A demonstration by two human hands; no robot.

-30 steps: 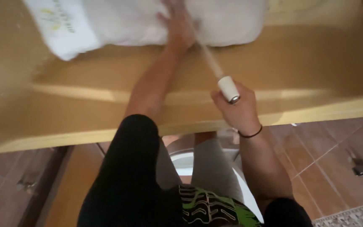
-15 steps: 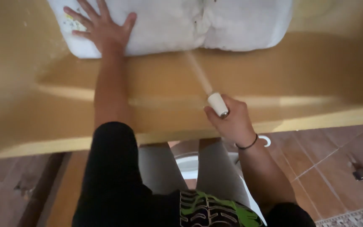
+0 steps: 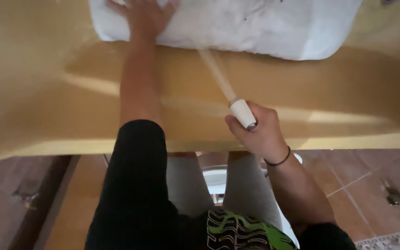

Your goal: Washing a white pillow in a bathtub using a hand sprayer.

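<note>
White and soft, the dough lies as a broad, flattened slab along the far edge of the wooden table, and everything else can be placed from it. On the dough's left end rests the left hand, fingers spread and palm pressed flat on the surface, not gripping anything, the bare forearm running back toward the body under a black sleeve. Below the dough's middle, a thin rolling pin slants from the slab's near edge back toward the person; its shaft is blurred, so whether its far tip touches the dough cannot be told. The pin's pale capped end sits in the right hand, which is clenched around it at the table's near edge, a dark band around the wrist. Nearer than the dough and under the table edge are brown floor tiles. The dough looks heavy for its thickness, limp and likely to stretch or tear if lifted by one corner, so it would be best handled with flat palms spread wide. The pin looks light and stiff, and holds well at its capped end.
</note>
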